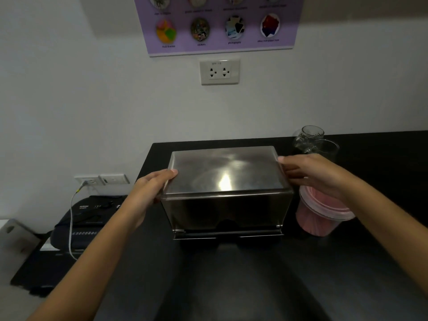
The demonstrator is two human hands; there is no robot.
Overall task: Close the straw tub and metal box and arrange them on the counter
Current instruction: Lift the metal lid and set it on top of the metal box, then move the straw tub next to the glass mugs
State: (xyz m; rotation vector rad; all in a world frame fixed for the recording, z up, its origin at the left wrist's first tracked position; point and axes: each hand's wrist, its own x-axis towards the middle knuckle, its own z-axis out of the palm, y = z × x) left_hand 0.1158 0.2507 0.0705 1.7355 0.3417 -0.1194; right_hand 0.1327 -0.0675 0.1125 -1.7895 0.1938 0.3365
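A stainless metal box [225,195] stands on the black counter [347,274] near its back edge, toward the back left corner, with its flat lid down. A low tray or flap at the foot of its front face sits in shadow and is hard to read. The left hand [150,191] presses against the box's left side, thumb on the lid's left edge; the fingers go round the side and are hidden. The right hand [310,174] holds the right side the same way, thumb tip on the lid's right edge, fingers curled against the wall. Both grips are closed on the metal box, though whether the box is lifted or resting on the counter cannot be told.

Just right of the box stands the straw tub [322,216], a clear plastic tub full of pink straws. The right wrist covers its top, so its lid shows only in part and its seating cannot be judged. Behind it, by the counter's back edge, are two clear glass jars [310,137], their outlines faint against the dark top.

Past the counter's left edge sits a lower dark machine [78,223] with a white cable [71,218] running to a wall socket [89,180]. On the wall above, a double outlet [219,71] lies under a purple poster [217,24], cut off at the top, its captions too blurred to read.
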